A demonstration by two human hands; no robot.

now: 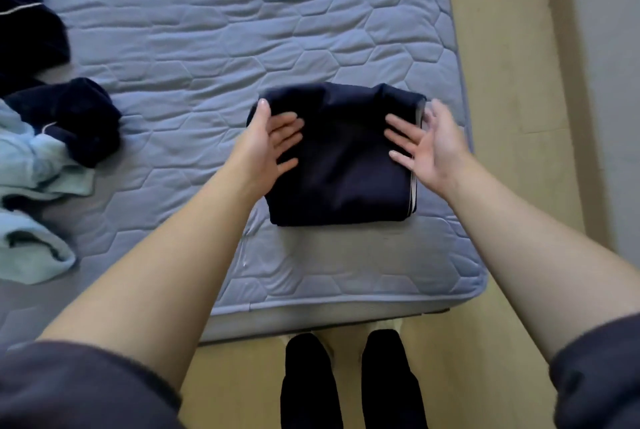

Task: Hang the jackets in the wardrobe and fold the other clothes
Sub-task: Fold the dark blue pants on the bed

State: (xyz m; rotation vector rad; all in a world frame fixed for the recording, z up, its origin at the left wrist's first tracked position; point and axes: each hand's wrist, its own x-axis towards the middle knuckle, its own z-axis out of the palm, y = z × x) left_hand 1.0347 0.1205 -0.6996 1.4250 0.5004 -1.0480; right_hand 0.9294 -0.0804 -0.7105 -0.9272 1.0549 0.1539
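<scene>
A dark navy garment [341, 165], folded into a compact rectangle, lies on the blue-grey quilted mattress [207, 30] near its right front corner. My left hand [272, 141] lies with straight fingers on the fold's left side, thumb along the left edge. My right hand [426, 144] is spread at the fold's right edge, its fingertips touching the top of the cloth. Neither hand grips the fabric. A pale strip shows along the garment's right edge.
At the left edge of the mattress lies a loose heap: dark navy clothes [69, 116] and a light blue garment [31, 186]. More dark cloth [24, 23] lies at the far left. Pale wooden floor [502, 82] runs along the right. My legs [349, 383] stand at the mattress foot.
</scene>
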